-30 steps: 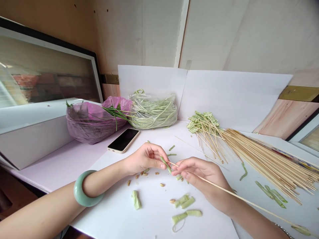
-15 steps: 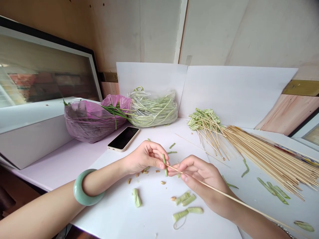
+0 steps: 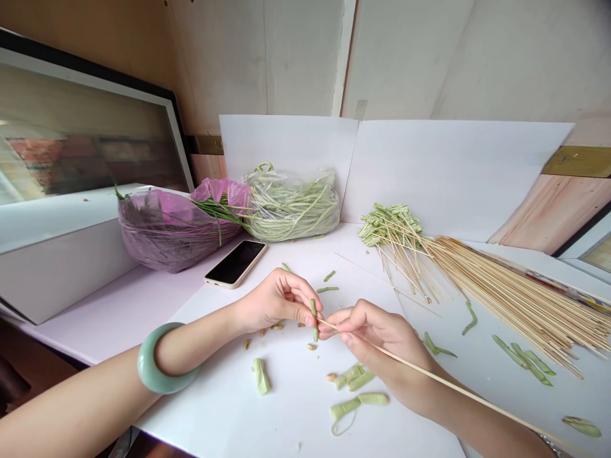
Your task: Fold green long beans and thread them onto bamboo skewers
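Note:
Between the fingertips of my left hand (image 3: 284, 299) is a short cut piece of green bean (image 3: 314, 320), held nearly upright. My right hand (image 3: 377, 340) pinches a long thin wooden skewer (image 3: 420, 370) that runs back along the forearm. The skewer's tip meets the bean piece near its middle; how deep it goes I cannot tell. Below the hands lie cut bean pieces (image 3: 360, 407), another short piece (image 3: 261, 376) and small beige seeds (image 3: 312, 346).
At the back stand a purple bag (image 3: 176, 229) and a clear bag of long beans (image 3: 296, 207). A phone (image 3: 236, 263) lies before them. On the right are a bundle of skewers (image 3: 520, 296) and a pile of skewered bean pieces (image 3: 394, 222). A window frame (image 3: 179, 127) leans left.
Both hands stay joined at the bean piece and skewer, with only a tiny shift. The whole view has moved slightly.

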